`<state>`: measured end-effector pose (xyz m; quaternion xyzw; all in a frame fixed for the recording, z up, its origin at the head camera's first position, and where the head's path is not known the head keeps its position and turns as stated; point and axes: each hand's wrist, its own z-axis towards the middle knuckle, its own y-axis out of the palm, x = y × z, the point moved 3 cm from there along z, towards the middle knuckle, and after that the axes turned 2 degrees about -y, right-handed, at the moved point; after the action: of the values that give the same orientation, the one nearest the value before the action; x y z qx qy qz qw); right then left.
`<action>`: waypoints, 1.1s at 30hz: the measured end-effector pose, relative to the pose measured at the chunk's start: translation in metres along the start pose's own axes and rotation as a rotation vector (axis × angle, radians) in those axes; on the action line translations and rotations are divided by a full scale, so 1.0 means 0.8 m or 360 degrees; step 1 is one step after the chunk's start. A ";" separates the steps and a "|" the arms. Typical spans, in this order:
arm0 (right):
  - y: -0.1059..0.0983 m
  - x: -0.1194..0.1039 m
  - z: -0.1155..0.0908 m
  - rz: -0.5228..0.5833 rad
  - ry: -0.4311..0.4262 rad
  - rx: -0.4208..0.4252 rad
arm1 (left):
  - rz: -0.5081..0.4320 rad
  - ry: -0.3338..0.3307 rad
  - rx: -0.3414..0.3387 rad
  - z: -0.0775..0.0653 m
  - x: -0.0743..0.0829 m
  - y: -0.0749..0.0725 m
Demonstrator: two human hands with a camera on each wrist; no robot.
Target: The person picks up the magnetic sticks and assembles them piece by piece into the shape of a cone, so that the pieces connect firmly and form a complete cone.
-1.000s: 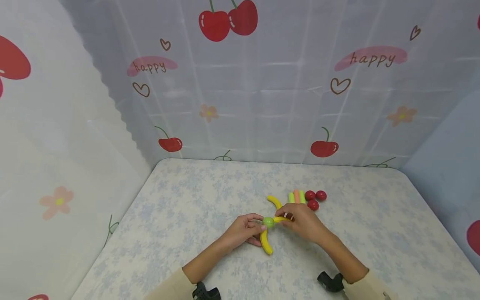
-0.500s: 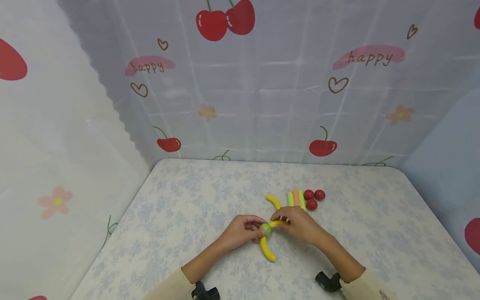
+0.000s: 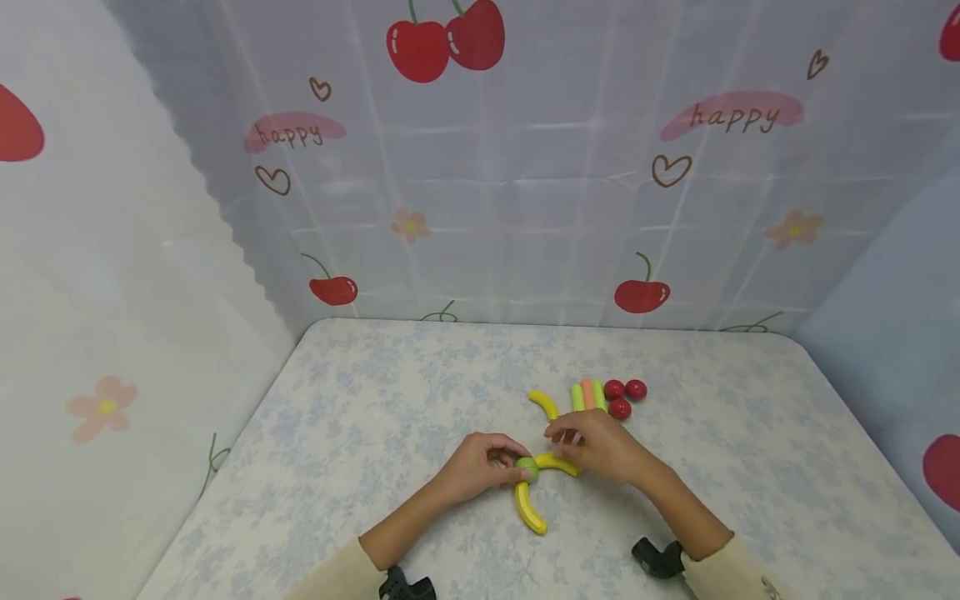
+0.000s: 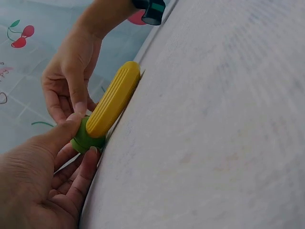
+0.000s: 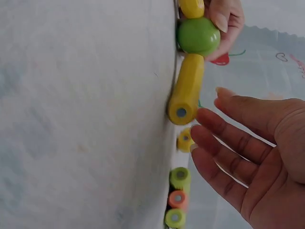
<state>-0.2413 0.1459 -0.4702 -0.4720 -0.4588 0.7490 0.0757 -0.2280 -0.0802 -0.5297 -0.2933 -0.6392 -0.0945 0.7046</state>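
Observation:
In the head view my left hand [image 3: 480, 468] pinches a green ball [image 3: 527, 469] between thumb and fingers, low over the table. Two curved yellow magnetic rods meet that ball: one rod [image 3: 531, 510] points toward the near side, the other rod [image 3: 558, 464] points right. My right hand [image 3: 600, 446] is just above and beside the right-pointing rod. The right wrist view shows the fingers of this hand [image 5: 257, 152] loosely spread, holding nothing, close to the free metal-tipped end of the rod [image 5: 187, 90]. Left fingers cover part of the ball.
Behind my right hand lie a third curved yellow rod [image 3: 543, 403], a short row of green and orange rods [image 3: 588, 395], and three red balls [image 3: 620, 408]. The patterned table [image 3: 405, 375] ends at a printed curtain [image 3: 510, 225] at the back.
The green ball with its two yellow rods has shifted toward the near side, held by my left hand. My right hand has released the right-pointing yellow rod and lifted slightly off it.

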 end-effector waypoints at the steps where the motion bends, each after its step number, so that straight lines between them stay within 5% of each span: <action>1: -0.005 0.002 -0.001 -0.0009 0.0025 0.0038 | -0.0001 -0.0002 -0.0001 -0.001 0.000 0.000; 13: -0.081 0.059 -0.025 -0.0164 0.0391 0.0633 | 0.0025 0.0007 -0.0002 -0.001 -0.002 -0.001; 21: -0.089 0.100 -0.036 -0.0141 0.0572 0.0502 | 0.0187 0.0029 0.0023 0.000 0.000 -0.009; 33: -0.084 0.117 -0.040 -0.0104 0.0603 0.0450 | 0.0244 0.0093 0.0043 0.001 0.000 -0.009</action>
<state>-0.2888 0.2552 -0.4830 -0.5738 -0.3420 0.7009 0.2500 -0.2325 -0.0857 -0.5273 -0.3291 -0.5953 -0.0401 0.7319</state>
